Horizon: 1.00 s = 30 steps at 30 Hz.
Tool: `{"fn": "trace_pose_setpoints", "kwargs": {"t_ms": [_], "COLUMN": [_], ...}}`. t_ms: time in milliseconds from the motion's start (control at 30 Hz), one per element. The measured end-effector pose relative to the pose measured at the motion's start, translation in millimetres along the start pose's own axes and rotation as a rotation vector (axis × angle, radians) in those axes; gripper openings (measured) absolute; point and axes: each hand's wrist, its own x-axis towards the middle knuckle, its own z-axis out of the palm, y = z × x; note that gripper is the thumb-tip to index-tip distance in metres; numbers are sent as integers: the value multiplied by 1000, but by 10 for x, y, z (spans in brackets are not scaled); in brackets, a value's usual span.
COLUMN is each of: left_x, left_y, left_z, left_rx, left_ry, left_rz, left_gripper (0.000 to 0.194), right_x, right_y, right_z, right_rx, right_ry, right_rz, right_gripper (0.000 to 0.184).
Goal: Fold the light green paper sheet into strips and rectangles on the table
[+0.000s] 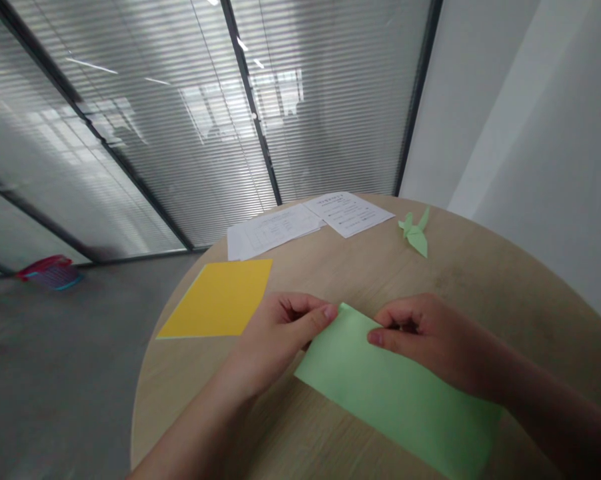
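A pale green sheet of paper (380,393), a long rectangle, slants across the near part of the table. My left hand (285,333) pinches its far left corner between thumb and fingers. Along the far edge, a little to the right, my right hand (425,340) grips the same sheet with the thumb on top. Whether the sheet is folded double I cannot tell. Beside my left hand lies a stack of yellow paper (218,300). A folded green paper crane (415,233) rests farther back, beyond my right hand.
Printed white sheets (348,212) lie at the far edge of the round wooden table (480,267). Glass partitions with blinds (340,100) stand behind it, and a white wall (545,133) is to the right. A red and blue basket (53,272) sits on the floor at left.
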Motion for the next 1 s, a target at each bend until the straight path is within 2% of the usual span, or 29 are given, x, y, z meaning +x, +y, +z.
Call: {"fn": "trace_pose_setpoints", "kwargs": {"t_ms": [200,400,567,700,900,1000], "left_x": [-14,7,8,19,-7,-24], "left_y": [46,10,3,-11,-21,-11], "left_z": [-1,30,67,88,137,155], "left_rx": [65,126,47,13,-14,-32], "left_ry": [-77,5,73,102,117,120], "left_rz": [-32,-34,-26,-17,4,-1], "left_gripper": [42,36,27,23,20,19], "right_x": [-5,14,-3,-18,-13,-13], "right_y": [2,8,0,-21,-1,12], "right_z": [-34,-30,-34,-36,4,11], "right_rx": [-7,2,39,-15,-9,6], "right_ry": [2,-15,-33,-6,46,46], "right_rz": [22,22,23,-15,-15,-5], "right_gripper": [33,30,26,23,43,43]}}
